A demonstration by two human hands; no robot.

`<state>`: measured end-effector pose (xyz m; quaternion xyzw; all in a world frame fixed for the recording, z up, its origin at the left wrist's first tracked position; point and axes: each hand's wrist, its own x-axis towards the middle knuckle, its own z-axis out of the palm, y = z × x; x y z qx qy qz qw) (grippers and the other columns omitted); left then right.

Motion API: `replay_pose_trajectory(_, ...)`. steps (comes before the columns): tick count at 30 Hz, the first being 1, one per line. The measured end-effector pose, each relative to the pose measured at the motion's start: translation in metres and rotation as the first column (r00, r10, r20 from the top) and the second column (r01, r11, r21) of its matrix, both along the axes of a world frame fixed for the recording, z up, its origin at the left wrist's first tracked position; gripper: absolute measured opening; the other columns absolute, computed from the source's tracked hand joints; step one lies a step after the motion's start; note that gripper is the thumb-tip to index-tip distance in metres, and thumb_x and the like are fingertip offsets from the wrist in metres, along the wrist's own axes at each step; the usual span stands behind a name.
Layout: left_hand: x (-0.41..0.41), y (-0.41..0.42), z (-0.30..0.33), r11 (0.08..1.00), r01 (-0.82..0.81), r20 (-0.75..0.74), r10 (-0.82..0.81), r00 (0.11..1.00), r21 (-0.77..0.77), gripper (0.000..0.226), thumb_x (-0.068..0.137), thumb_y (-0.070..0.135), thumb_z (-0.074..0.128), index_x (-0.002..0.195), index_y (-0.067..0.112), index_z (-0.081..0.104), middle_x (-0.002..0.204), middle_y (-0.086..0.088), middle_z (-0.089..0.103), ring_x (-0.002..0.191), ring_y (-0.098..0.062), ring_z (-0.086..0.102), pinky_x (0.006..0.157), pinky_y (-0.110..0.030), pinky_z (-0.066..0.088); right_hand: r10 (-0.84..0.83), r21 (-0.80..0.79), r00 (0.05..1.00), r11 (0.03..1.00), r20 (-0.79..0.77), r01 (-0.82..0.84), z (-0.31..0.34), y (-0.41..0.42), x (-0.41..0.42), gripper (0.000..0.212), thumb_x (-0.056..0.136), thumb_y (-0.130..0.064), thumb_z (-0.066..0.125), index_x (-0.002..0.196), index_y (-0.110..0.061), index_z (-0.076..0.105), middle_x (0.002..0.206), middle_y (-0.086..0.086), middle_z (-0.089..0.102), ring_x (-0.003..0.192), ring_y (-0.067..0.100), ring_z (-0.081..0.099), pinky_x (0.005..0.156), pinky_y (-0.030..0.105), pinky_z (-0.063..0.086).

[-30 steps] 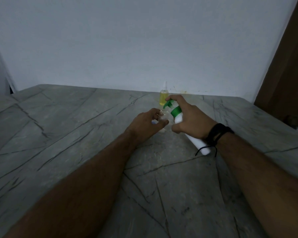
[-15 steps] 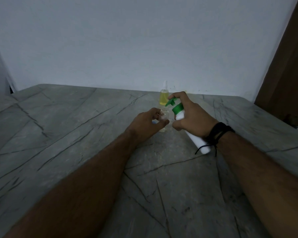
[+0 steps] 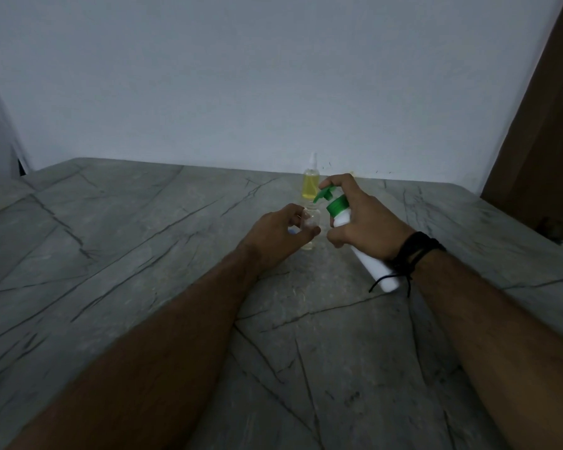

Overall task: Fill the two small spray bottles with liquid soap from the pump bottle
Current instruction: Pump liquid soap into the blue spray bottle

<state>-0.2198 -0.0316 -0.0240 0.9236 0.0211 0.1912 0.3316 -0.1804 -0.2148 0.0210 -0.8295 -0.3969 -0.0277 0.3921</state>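
Grey veined stone forms the desk (image 3: 143, 254), set against a plain pale wall (image 3: 241, 76) in dim light.

Positions. One small clear bottle (image 3: 310, 222) stands upright on the desk near centre, cap off, with only a thin yellow layer visible at its base. The second small bottle (image 3: 310, 183), capped and nearly full of yellow soap, stands behind it close to the wall. The pump bottle (image 3: 361, 245), white with a green pump head (image 3: 327, 196), is tilted, spout just above the open neck.

Risks.
- Spout misalignment: the neck is narrow and the pump bottle is held at an angle. A slight drift would likely put soap on the fingers or the desk.
- Tipping: the clear bottle is light and almost empty. Downward force from the pump stroke, if passed through the spout to the neck, could knock it over.
- Slip: soap on the outside would likely weaken both holds.
- Low light makes the fill level hard to judge, so overfilling is possible.

Grip state.
- Left hand (image 3: 273, 237): fingers and thumb curled around the clear bottle, steadying it on the desk.
- Right hand (image 3: 366, 222): fingers wrapped around the pump bottle's upper body, index finger arched over the pump head. Whether the head is depressed cannot be told.
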Motion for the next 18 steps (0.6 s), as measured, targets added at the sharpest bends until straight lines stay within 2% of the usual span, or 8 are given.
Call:
replay_pose_trajectory(2, 0.0002, 0.0001, -0.0002, 1.0, 0.0, 0.005, 0.0, 1.0, -0.001, 0.051, 0.088, 0.05, 0.064, 0.129, 0.022, 0.054, 0.126, 0.001, 0.064, 0.105, -0.012, 0.059, 0.085, -0.027, 0.047, -0.002, 0.008, 1.0, 1.0, 0.003, 0.002, 0.0, -0.0003, -0.0003, 0.083, 0.068, -0.001, 0.075, 0.134, -0.036, 0.039, 0.087, -0.002, 0.061, 0.069, 0.018, 0.06, 0.06, 0.026, 0.047)
replay_pose_trajectory(8, 0.0003, -0.0012, 0.0001, 1.0, 0.001, 0.001, -0.001, 1.0, 0.001, 0.051, 0.089, 0.048, 0.064, 0.13, 0.019, 0.053, 0.127, -0.001, 0.064, 0.11, -0.015, 0.059, 0.086, -0.027, 0.046, 0.021, -0.006, 1.0, 1.0, -0.002, -0.021, -0.0008, 0.0002, -0.0014, 0.095, 0.07, -0.002, 0.075, 0.142, -0.049, 0.034, 0.095, -0.015, 0.057, 0.075, 0.014, 0.062, 0.062, 0.018, 0.045)
replay_pose_trajectory(14, -0.001, -0.001, 0.0009, 1.0, 0.005, 0.001, -0.005, 1.0, -0.01, 0.051, 0.09, 0.048, 0.063, 0.13, 0.019, 0.054, 0.127, 0.0, 0.063, 0.111, -0.016, 0.06, 0.088, -0.03, 0.049, 0.02, -0.007, 1.0, 1.0, -0.004, -0.02, 0.0004, 0.0002, -0.0011, 0.083, 0.067, 0.001, 0.073, 0.133, -0.038, 0.04, 0.088, -0.007, 0.059, 0.069, 0.015, 0.059, 0.06, 0.022, 0.046)
replay_pose_trajectory(18, -0.0019, -0.0004, 0.0002, 1.0, 0.007, 0.016, -0.007, 1.0, -0.01, 0.051, 0.089, 0.049, 0.064, 0.13, 0.02, 0.055, 0.126, 0.0, 0.064, 0.11, -0.015, 0.06, 0.09, -0.032, 0.05, 0.031, 0.005, 0.999, 0.999, -0.022, -0.031, 0.0001, -0.0005, -0.0003, 0.081, 0.068, 0.002, 0.073, 0.132, -0.035, 0.04, 0.088, -0.008, 0.059, 0.069, 0.013, 0.058, 0.061, 0.023, 0.045)
